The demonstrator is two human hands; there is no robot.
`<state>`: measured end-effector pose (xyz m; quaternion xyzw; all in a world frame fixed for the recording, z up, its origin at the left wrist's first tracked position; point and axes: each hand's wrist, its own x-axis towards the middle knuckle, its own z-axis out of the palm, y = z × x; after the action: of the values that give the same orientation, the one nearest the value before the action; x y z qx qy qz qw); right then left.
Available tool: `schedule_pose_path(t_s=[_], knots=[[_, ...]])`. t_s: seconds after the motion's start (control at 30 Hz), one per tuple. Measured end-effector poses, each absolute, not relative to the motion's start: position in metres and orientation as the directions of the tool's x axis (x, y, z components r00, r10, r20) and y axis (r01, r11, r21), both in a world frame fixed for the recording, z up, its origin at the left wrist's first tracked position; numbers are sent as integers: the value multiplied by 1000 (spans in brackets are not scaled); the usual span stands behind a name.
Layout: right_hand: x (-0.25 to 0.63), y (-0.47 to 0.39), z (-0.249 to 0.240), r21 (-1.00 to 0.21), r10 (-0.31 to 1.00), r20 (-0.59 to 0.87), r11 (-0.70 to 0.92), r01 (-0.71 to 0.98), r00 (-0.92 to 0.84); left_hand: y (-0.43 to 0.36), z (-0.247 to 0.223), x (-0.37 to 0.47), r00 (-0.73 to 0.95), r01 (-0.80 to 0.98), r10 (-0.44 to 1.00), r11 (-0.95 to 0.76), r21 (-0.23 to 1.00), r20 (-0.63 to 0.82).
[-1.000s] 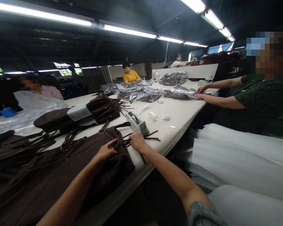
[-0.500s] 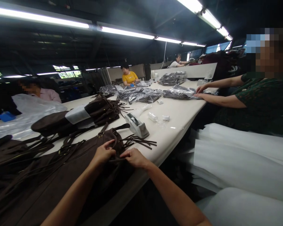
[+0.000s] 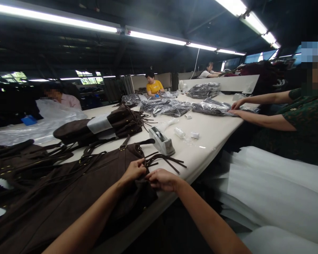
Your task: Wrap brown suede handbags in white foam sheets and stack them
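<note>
Frame centre | left hand [image 3: 134, 171]: pinches brown bag [image 3: 82, 190] by edge, presumably to steady it | right hand [image 3: 163, 180]: pinches same edge alongside, probably for tension.

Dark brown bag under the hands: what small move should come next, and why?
Probably straighten the edge of the dark brown bag: the left hand and right hand both appear to pinch it at its right end, where the fabric looks folded.

Right hand [image 3: 163, 180] moved from dark straps [image 3: 170, 161] to edge of bag [image 3: 95, 180].
</note>
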<state>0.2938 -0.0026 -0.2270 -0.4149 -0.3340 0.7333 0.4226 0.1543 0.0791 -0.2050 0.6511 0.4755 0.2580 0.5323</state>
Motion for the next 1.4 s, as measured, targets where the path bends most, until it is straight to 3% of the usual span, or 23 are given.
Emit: schedule_pose_path(t_s=[0.13,0.3,0.53,0.7,0.9,1.0,1.17,1.4], knots=[[274,-6,-227,-581,886,-384,-452,-677,-261,74,-205,148,382,226,915,47,973,-133],[260,-9,-228,-428,909,-345,-373,-823,-232,69,-206,148,337,128,937,52,990,-93],[281,-7,-226,-539,816,-405,-577,-614,-412,74,-208,146,374,64,922,89,994,-106],[258,14,-220,-600,897,-281,-441,-667,-340,67,-217,143,351,-37,935,68,997,-51],[235,66,-222,-689,913,-377,-388,-612,-155,69,-227,142,350,-68,937,35,997,-9],[237,90,-219,-696,928,-345,-355,-624,-143,74,-228,142,358,-64,934,29,998,-4],[241,86,-223,-653,927,-299,-370,-661,-224,81,-228,143,377,-44,926,30,999,-11],[270,-1,-229,-669,889,-226,-439,-600,-398,90,-231,149,389,75,920,12,997,-40]])
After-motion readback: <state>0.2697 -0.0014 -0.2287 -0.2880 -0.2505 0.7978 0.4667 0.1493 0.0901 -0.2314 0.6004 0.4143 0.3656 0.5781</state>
